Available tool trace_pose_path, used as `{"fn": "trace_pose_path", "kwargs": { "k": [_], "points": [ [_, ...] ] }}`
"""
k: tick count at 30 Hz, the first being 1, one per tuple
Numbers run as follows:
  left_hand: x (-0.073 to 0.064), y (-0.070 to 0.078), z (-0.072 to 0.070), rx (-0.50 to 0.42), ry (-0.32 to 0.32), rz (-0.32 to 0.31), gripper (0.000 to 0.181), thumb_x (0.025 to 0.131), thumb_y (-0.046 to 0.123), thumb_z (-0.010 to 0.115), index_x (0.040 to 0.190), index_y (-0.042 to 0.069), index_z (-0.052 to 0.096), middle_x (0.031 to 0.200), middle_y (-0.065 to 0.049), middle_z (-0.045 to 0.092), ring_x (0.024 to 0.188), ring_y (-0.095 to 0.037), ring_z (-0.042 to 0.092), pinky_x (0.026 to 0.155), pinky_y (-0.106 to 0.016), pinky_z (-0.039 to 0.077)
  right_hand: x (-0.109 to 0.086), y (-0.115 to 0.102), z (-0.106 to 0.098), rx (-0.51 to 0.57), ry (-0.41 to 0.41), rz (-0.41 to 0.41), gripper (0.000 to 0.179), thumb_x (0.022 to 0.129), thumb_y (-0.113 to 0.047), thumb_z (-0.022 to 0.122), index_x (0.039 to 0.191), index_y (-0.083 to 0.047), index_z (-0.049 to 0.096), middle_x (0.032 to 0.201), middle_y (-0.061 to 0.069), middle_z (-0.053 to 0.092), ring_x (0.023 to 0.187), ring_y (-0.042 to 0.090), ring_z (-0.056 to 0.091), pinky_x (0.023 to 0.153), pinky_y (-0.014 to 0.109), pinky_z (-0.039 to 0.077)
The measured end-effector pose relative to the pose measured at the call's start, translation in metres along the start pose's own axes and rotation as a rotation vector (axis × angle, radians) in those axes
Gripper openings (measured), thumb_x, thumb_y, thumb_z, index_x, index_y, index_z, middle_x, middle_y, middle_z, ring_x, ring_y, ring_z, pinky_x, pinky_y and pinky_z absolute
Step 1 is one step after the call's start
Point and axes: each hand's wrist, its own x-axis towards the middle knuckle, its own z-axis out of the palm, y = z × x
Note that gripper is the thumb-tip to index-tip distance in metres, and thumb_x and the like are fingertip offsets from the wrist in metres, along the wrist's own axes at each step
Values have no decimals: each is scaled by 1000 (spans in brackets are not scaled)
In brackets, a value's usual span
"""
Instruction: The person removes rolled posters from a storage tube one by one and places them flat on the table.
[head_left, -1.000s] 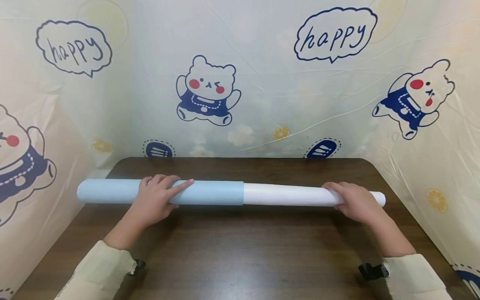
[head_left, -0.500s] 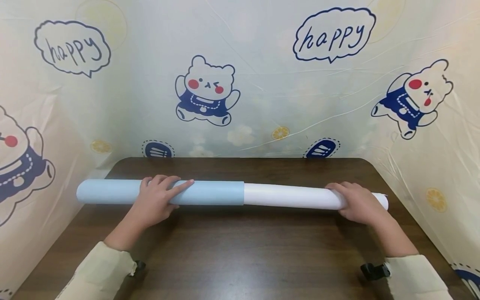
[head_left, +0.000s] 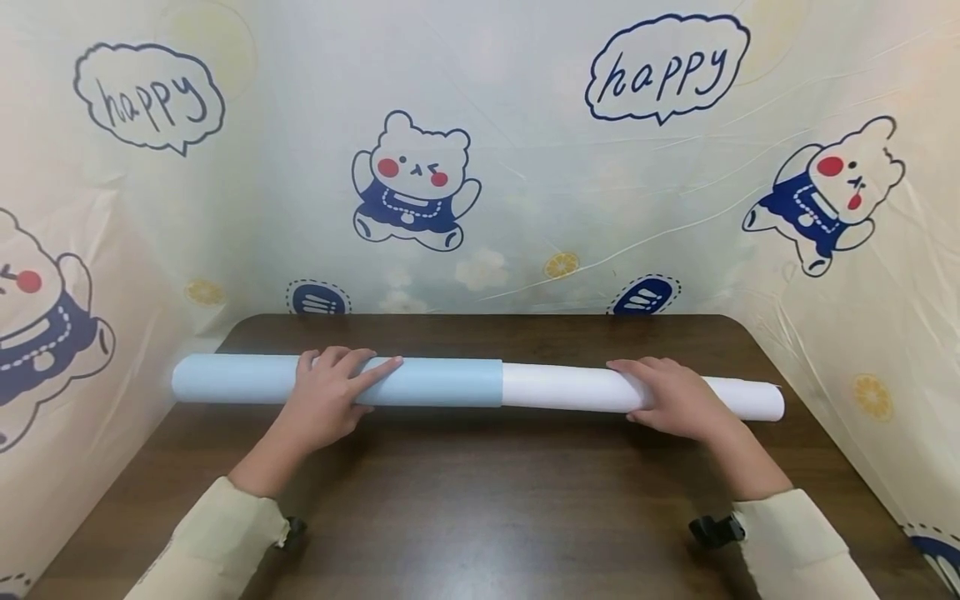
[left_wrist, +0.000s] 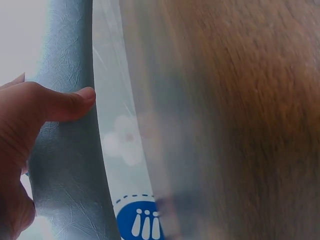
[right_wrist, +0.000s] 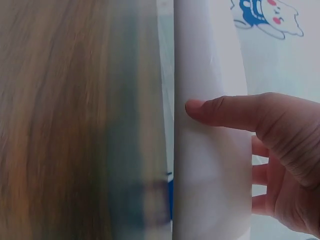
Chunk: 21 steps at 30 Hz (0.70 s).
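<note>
A long roll, seemingly of rolled sheet, lies crosswise before me, its left part light blue (head_left: 442, 382) and its right part white (head_left: 558, 387). The white part is slimmer and emerges from the blue part's right end. My left hand (head_left: 327, 396) grips the blue part from above, fingers over the far side. In the left wrist view its thumb (left_wrist: 70, 105) lies along the wrinkled blue surface. My right hand (head_left: 675, 398) grips the white part, short of its right end. The right wrist view shows that thumb (right_wrist: 220, 111) on the near side and fingertips behind.
Under the roll is a dark brown wooden table (head_left: 480, 492), with shadows below the hands. A printed curtain (head_left: 525, 167) with bears and lettering hangs around the back and sides. The roll's blue end reaches the table's left edge.
My right hand has slid left along the white part, so more of its end shows. The roll and my left hand have shifted slightly right.
</note>
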Motion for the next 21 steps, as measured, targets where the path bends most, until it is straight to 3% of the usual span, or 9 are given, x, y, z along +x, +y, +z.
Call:
{"fn": "trace_pose_path", "kwargs": {
  "k": [10,21],
  "points": [
    [1,4,-1,0,-1,-11,98,63,18,93,146,33,43,129,-17,56,114,-41,47,93,-69,30,5,-8,2,-7,-49,2,75,71,-19,88,138,-20,55,115,15,65,98,35,62,79,58,51],
    [0,7,-5,2,-17,-26,97,63,18,92,146,33,44,130,-16,56,114,-42,49,93,-70,31,1,-3,-2,6,-50,-1,72,73,-16,87,138,-21,56,111,13,66,95,31,63,79,55,53]
  ]
}}
